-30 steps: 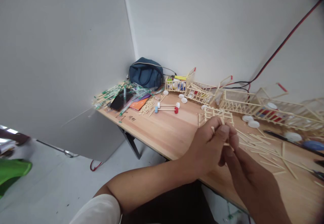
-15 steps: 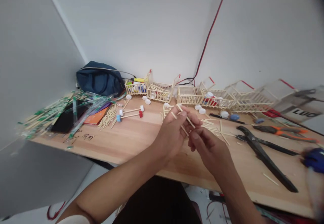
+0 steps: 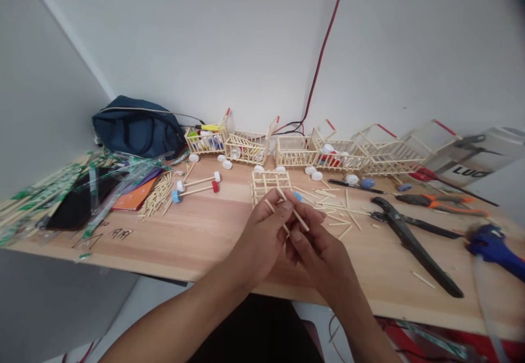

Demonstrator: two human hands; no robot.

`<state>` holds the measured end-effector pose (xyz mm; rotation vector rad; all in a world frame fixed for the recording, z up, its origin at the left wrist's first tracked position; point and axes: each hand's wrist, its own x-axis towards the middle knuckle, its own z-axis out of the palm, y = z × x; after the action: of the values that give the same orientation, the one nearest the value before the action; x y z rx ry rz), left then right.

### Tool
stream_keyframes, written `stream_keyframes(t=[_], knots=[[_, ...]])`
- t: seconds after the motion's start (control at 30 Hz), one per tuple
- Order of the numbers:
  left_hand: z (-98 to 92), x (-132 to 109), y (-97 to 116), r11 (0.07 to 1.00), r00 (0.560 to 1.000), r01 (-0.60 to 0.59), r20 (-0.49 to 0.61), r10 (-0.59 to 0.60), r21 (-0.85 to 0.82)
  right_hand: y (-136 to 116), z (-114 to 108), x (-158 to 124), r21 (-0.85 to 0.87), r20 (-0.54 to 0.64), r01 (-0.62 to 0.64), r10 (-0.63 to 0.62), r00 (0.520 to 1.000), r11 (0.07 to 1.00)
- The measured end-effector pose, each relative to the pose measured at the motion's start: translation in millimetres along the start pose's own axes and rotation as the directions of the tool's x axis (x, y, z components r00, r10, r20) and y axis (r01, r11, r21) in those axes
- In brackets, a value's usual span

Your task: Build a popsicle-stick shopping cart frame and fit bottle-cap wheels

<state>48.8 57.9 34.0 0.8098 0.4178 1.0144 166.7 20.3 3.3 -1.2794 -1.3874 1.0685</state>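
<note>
The left hand (image 3: 262, 232) pinches two thin sticks (image 3: 301, 220) just in front of the small stick frame (image 3: 270, 180); the right hand (image 3: 326, 248) curls close beside it, its grip impossible to make out. Loose sticks (image 3: 334, 206) lie right of the frame, wheeled axles (image 3: 199, 190) left, stick carts (image 3: 296, 156) behind.

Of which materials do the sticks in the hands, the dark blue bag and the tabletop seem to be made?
The sticks look like bare wood, perhaps bamboo: pale, matt and unpainted. The dark blue bag seems to be matt fabric, as its sides fold softly. The tabletop looks like smooth wood, or a wood-look laminate, because lengthwise grain bands show.
</note>
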Motion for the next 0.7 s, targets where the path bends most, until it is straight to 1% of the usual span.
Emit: stream_keyframes(t=[0.07,0.13,0.2,0.23,0.3,0.4,0.5,0.57,0.6,0.63,0.67,0.7], knots=[[-0.7,-4.3,-2.3,1.0,1.0,0.004,-0.014,-0.004,-0.003,-1.9,3.1,-6.1,-0.054,-0.047,0.012,-0.015,0.999,0.998],[-1.0,-9.8,-4.9,1.0,1.0,0.006,-0.031,-0.006,-0.001,-4.9,5.1,-12.4,-0.148,-0.103,0.03,-0.046,0.994,0.989],[-1.5,-15.8,-6.1,1.0,0.999,0.001,-0.051,0.0,0.024,-7.8,5.1,-17.5,-0.238,-0.128,0.056,-0.089,0.988,0.97],[-2.2,-18.6,-5.6,0.998,0.998,-0.004,-0.059,0.007,0.056,-8.9,4.3,-19.4,-0.279,-0.123,0.074,-0.112,0.986,0.957],[-4.9,-23.4,-2.5,0.983,0.997,-0.032,-0.067,0.045,0.178,-9.9,1.9,-21.7,-0.364,-0.1,0.111,-0.157,0.983,0.925],[-12.1,-27.8,5.5,0.899,0.989,-0.067,-0.089,0.117,0.432,-9.3,-0.1,-22.9,-0.478,-0.051,0.17,-0.22,0.974,0.862],[-20.3,-30.2,14.1,0.872,0.981,-0.014,-0.164,0.108,0.489,-8.6,2.7,-22.5,-0.553,-0.043,0.227,-0.299,0.953,0.802],[-24.9,-30.6,20.4,0.846,0.973,-0.012,-0.19,0.134,0.533,-9.0,5.6,-20.7,-0.583,-0.059,0.244,-0.34,0.939,0.775],[-26.9,-30.1,23.8,0.807,0.964,-0.036,-0.193,0.184,0.589,-9.5,6.7,-18.9,-0.598,-0.072,0.243,-0.354,0.933,0.764],[-28.8,-28.9,27.5,0.744,0.95,-0.068,-0.185,0.251,0.664,-10.0,7.4,-16.5,-0.616,-0.087,0.239,-0.366,0.927,0.75],[-30.8,-26.8,31.3,0.66,0.931,-0.101,-0.163,0.326,0.744,-10.6,7.5,-13.3,-0.637,-0.105,0.229,-0.378,0.92,0.736],[-33.0,-23.6,34.9,0.556,0.907,-0.137,-0.121,0.402,0.82,-11.2,7.3,-9.5,-0.66,-0.124,0.218,-0.39,0.912,0.719]])
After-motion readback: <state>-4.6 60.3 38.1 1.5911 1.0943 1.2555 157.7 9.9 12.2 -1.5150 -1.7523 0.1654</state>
